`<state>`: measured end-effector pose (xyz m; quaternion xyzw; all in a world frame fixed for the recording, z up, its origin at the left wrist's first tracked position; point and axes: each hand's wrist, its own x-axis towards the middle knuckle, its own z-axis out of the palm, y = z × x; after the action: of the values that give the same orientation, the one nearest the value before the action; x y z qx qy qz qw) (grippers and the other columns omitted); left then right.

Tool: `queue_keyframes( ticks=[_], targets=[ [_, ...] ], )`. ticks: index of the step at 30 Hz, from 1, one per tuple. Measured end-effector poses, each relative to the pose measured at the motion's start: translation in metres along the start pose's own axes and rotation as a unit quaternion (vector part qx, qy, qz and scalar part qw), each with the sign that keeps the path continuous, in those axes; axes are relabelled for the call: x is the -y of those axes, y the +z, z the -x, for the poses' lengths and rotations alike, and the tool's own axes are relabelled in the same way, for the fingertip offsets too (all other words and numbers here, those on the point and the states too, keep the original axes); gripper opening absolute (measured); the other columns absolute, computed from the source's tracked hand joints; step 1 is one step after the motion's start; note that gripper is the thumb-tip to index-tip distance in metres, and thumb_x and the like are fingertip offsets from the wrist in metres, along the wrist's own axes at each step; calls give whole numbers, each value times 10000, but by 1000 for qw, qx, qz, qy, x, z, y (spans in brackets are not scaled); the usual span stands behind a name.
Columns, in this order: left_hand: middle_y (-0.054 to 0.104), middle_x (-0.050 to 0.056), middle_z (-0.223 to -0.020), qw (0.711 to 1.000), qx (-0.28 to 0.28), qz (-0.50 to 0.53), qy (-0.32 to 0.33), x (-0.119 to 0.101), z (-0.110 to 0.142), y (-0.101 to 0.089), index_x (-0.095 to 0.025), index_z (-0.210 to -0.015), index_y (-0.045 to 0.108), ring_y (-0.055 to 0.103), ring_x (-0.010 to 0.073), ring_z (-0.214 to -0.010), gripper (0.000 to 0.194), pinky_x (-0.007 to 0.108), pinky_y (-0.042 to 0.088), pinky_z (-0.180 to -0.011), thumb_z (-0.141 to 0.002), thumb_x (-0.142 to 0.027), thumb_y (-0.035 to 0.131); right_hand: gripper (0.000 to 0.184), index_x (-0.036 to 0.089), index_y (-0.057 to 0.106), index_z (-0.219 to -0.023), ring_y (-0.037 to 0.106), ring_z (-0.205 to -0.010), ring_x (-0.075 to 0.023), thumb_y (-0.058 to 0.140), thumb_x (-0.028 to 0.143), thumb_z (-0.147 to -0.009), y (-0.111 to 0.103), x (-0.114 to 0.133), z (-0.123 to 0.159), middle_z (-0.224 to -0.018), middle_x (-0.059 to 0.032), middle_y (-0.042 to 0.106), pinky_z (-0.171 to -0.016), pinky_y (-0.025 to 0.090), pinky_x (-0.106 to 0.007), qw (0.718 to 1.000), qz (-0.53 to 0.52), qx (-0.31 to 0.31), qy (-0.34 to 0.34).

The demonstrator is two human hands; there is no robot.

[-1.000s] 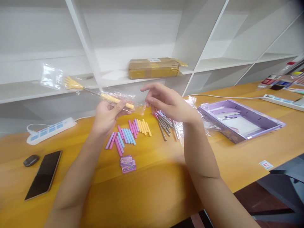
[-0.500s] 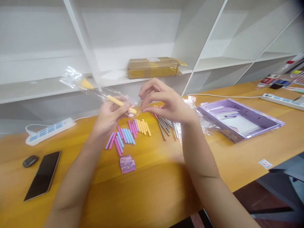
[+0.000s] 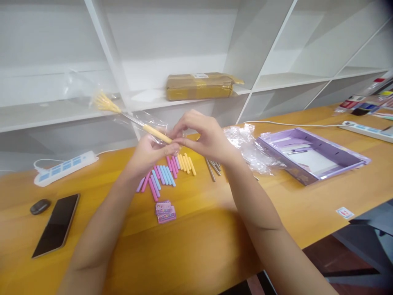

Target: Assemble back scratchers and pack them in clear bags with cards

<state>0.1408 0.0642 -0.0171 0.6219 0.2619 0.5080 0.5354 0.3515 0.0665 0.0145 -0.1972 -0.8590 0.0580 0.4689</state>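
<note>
A yellow back scratcher point(image 3: 157, 134) with a hand-shaped head and a thin metal shaft lies inside a clear plastic bag point(image 3: 80, 84), tilted with its head up to the left. My left hand point(image 3: 147, 153) is closed around the lower handle through the film. At the handle's lower end, my right hand point(image 3: 204, 133) pinches the bag; its fingertips are partly hidden. Below the hands, several short coloured tubes lie on the table: blue tubes point(image 3: 167, 176), pink tubes point(image 3: 152, 189) and yellow tubes point(image 3: 186, 164). Metal rods point(image 3: 211, 170) are partly covered by my right hand.
Crumpled plastic bags point(image 3: 250, 147) lie beside a purple tray point(image 3: 340, 170). Small purple cards point(image 3: 166, 212) are near the tubes. At left are a phone point(image 3: 57, 225), a black case point(image 3: 40, 207) and a power strip point(image 3: 66, 169). A cardboard box point(image 3: 199, 88) sits on the shelf.
My right hand has moved left and down to the handle end and closed on the bag there. The back scratcher's head has shifted slightly left, and the bag's far end has spread out.
</note>
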Motion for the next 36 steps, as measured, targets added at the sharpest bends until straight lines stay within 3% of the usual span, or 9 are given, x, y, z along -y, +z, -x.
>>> queue_keyframes(
  ticks=[6,11,13,20,30,36],
  targets=[
    [705,1,-866,999,9,-41,24,-2,2,0,-208,-929,742,709,158,-770,286,286,616,-724,-762,-260,968,259,222,704,-1136,650,-947,-214,789,405,-973,2,-4,3,-962,-42,710,-902,517,-367,999,-15,-25,23],
    [727,15,-820,997,-7,-63,39,-7,2,3,-193,-889,756,715,172,-721,305,298,605,-684,-721,-281,995,452,249,665,-1266,642,-993,-204,808,521,-935,2,-2,3,-1147,-73,662,-876,548,-341,996,-34,-37,67],
    [724,14,-774,997,-10,-57,43,-9,3,4,-187,-866,751,713,176,-684,327,306,603,-653,-700,-296,1010,479,238,666,-1229,629,-956,-190,808,573,-918,1,-1,3,-1115,-65,657,-830,537,-313,994,-48,-28,92],
    [721,-3,-714,997,-21,-52,60,-11,6,6,-196,-863,739,726,179,-634,333,310,625,-615,-706,-302,1013,513,173,597,-784,493,-697,-116,701,635,-980,1,-1,3,-724,5,596,-659,382,-254,988,-81,31,130],
    [781,37,-842,995,-14,-80,50,-13,10,7,-178,-995,754,768,199,-673,345,309,648,-618,-761,-301,976,527,176,596,-761,458,-675,-117,638,631,-1022,2,2,2,-695,9,567,-655,338,-266,991,-71,7,110],
    [764,26,-845,998,2,-55,37,-11,12,7,-186,-965,695,778,216,-689,413,337,671,-638,-711,-283,1007,481,169,618,-767,456,-663,-101,659,566,-1034,0,0,4,-709,17,599,-655,332,-249,989,-93,71,89]
  ],
)
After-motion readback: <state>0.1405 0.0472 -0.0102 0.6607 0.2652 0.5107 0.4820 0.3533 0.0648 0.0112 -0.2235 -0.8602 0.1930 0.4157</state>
